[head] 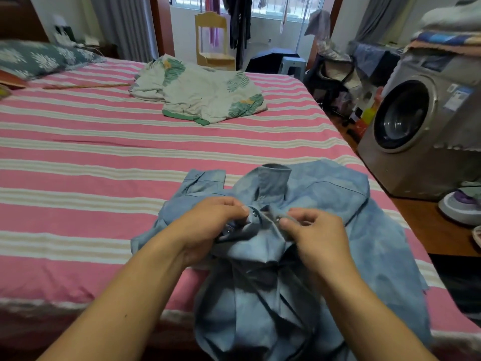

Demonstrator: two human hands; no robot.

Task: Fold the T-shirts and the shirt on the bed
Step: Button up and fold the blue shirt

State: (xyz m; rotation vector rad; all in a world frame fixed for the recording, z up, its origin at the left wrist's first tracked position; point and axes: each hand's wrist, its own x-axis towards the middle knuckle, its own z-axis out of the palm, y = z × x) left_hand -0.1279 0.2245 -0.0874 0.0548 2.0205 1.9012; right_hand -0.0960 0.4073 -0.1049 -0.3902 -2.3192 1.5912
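Presently the blue shirt (325,230) lies lengthwise, collar pointing up the bed (78,165); left hand (208,227) and right hand (315,235) each pinch its front placket.

View: head camera, wide-angle, the only one.
Facing: forward and down across the bed (78,162) from its near edge.
Nearness: close over both hands; far edge and window beyond.

bottom edge chops off the denim shirt (338,230) hem and both forearms. left hand (208,225) covers part of the placket. washing machine (426,126) runs off the right edge, its label's too small to read.
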